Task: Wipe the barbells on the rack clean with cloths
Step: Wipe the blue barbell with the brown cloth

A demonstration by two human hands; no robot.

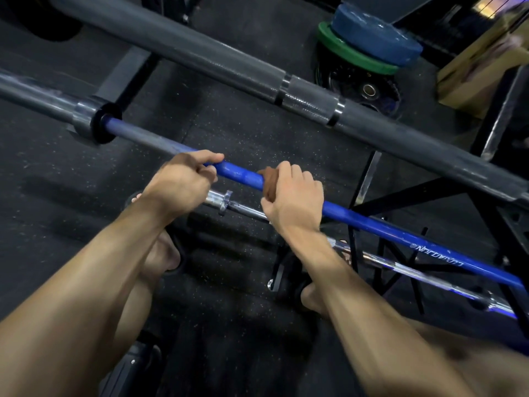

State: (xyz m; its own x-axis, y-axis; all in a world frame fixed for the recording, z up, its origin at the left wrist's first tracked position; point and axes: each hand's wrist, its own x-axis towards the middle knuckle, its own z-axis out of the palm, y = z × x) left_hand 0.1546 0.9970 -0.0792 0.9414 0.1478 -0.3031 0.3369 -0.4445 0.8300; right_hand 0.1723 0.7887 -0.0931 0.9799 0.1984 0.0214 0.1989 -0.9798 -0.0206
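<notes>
**Both hands on the blue barbell, cloth under the right**

The blue barbell (pixel 243 174) runs diagonally from upper left to lower right across the middle of the view, resting on the black rack (pixel 486 202) at its right. A brown cloth (pixel 267 183) is wrapped around its shaft. The right hand (pixel 294 199) curls over the cloth and grips it against the bar. Just to the left, the left hand (pixel 180 180) holds the bare shaft, fingers closed round it, thumb lying along the top.

Above and parallel lies a thicker grey barbell (pixel 200 50) with a knurled section. Below the hands a chrome barbell (pixel 237 207) sits lower on the rack. In the upper right, a blue plate (pixel 375 30) tops a green plate (pixel 355 57) on the speckled black floor (pixel 57 179).
</notes>
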